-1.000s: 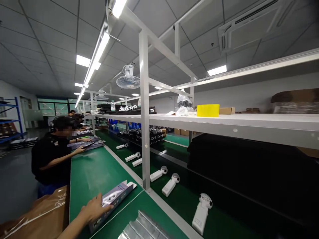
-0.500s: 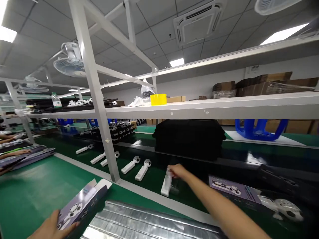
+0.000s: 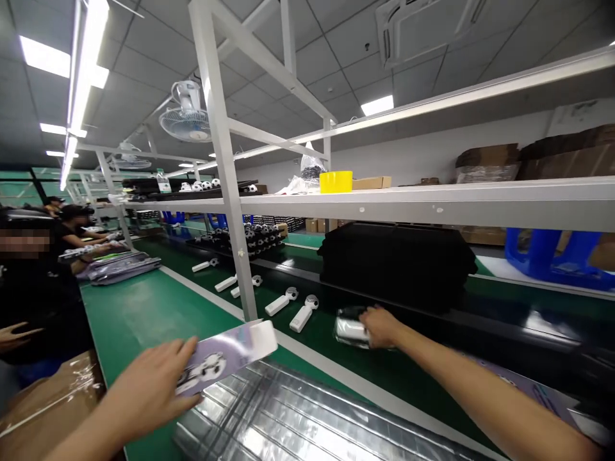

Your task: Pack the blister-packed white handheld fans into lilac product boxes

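Your left hand (image 3: 144, 390) holds a flat printed carton (image 3: 223, 355) over the green table (image 3: 134, 314), fingers (image 3: 180, 352) closed on its lower end, white flap end toward the belt. Your right hand (image 3: 382, 326) reaches past the table's pale rail (image 3: 365, 384), its fingers (image 3: 379, 320) wrapped around a white handheld fan in clear plastic (image 3: 350, 330) on the black conveyor belt (image 3: 321, 333).

Bare fans with ball-patterned heads (image 3: 302, 314) lie in a loose row along the belt. A silver foil sheet (image 3: 269, 410) lies just below your hands. A black bag (image 3: 396, 262) sits under the white steel shelf (image 3: 432, 203), which carries a yellow tape roll (image 3: 335, 182). Stacked cardboard cartons (image 3: 567, 150) line the far wall. A post-mounted fan (image 3: 185, 121) and strip lights hang under the tiled ceiling. At left, a co-worker (image 3: 33, 288) stands at the table, one open hand (image 3: 16, 334) showing.
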Motion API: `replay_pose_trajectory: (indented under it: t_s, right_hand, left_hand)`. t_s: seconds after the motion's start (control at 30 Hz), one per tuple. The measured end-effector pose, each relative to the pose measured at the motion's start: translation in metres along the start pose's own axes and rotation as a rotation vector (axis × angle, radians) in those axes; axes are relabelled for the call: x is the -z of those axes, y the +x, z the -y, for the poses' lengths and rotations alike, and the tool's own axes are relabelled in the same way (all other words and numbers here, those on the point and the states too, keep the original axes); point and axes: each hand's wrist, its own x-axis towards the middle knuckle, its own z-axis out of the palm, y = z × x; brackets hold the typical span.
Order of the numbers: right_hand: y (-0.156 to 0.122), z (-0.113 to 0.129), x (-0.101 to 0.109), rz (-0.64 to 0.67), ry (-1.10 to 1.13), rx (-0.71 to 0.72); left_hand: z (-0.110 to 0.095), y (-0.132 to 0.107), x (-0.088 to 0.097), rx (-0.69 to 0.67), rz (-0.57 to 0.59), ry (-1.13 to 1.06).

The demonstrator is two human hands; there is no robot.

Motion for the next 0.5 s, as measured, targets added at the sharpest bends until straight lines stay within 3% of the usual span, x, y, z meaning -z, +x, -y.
replay_pose_trajectory:
  t_s: [0.1,0.17,0.27,0.37,0.43,0.5]
  right_hand:
    - [-0.002,0.04,0.031,-0.14,0.036,0.091]
    - [-0.002,0.056,0.039,-0.16,0.129,0.149]
    - [-0.01,0.032,0.026,-0.125,0.257,0.028]
    - [-0.046,-0.033,-0.004,-0.047,0.325,-0.226]
    - [-0.085,-0.069,-0.023,-0.048,0.384,-0.349]
    - [-0.122,-0.085,-0.035,-0.124,0.437,-0.395]
  left_hand:
    - [-0.088,0.043,-0.011,-0.26,0.026,-0.032]
    - [-0.137,0.07,-0.021,-0.48,-0.001,-0.081]
    - [-0.18,0.098,-0.034,-0.637,-0.151,-0.112]
    - [-0.175,0.111,-0.051,-0.533,-0.253,-0.143]
    - [-0.151,0.114,-0.071,-0.397,-0.246,-0.175]
    - [-0.121,0.112,-0.096,-0.219,-0.195,-0.215]
